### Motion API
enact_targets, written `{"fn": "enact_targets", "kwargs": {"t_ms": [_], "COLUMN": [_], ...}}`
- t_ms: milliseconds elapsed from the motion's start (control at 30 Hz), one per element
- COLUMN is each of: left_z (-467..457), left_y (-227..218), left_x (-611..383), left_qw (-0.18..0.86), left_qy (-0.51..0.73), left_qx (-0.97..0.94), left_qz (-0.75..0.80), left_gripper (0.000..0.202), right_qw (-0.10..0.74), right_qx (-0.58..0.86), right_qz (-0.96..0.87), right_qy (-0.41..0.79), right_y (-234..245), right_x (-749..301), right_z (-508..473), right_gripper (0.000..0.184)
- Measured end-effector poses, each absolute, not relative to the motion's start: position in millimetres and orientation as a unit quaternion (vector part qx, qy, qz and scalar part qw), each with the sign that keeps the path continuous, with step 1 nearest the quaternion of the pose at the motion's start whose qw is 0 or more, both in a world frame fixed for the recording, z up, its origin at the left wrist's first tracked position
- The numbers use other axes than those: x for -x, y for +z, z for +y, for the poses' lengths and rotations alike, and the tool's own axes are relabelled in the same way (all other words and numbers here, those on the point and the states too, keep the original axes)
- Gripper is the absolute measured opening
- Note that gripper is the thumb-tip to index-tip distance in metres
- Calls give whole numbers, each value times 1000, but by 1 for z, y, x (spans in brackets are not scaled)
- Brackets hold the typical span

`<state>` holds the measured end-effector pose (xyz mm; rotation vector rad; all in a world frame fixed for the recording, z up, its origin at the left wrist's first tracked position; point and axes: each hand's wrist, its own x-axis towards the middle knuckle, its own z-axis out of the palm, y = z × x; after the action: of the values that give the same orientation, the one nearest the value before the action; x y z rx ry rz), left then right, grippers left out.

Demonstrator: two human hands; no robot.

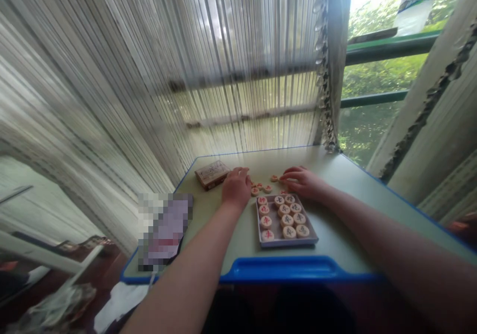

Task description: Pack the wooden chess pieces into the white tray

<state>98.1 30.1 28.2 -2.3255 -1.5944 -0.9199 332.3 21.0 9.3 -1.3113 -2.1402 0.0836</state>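
On a pale green table with a blue rim [283, 269] lies a shallow grey tray [312, 238] holding several round wooden chess discs with red and dark characters. My left hand [236, 186] rests on the tabletop just beyond the tray's far left corner, fingers curled loosely, beside a few loose discs [255, 191]. My right hand [303, 181] lies past the tray's far right corner, fingers stretched toward a loose disc [274, 178] and touching or nearly touching it. What lies under the palms is hidden.
A small wooden box [211, 173] stands at the table's far left. A blurred-out flat object [164, 229] lies on the near left corner. String curtains hang behind the table, with a green-framed window [380, 50] at right. Clutter sits on the floor at left.
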Motion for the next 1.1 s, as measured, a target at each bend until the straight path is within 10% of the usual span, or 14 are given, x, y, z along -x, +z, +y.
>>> {"fn": "enact_targets", "kwargs": {"t_ms": [300,633,1100], "left_z": [44,44,40], "left_y": [26,17,23], "left_x": [-90,-87,-86], "left_qw": [-3,-163,-117], "left_qy": [-356,-318,-284], "left_qx": [817,802,832], "left_qz": [-453,-478,-462], "left_gripper": [21,54,42], "right_qw": [289,312,281], "right_qx": [531,526,506], "right_qz": [-796,-773,-810], "right_qy": [23,169,94], "right_y": [21,32,21], "right_x": [-335,-342,-342], "right_z": [17,3,8], "right_gripper": [22,33,31]}}
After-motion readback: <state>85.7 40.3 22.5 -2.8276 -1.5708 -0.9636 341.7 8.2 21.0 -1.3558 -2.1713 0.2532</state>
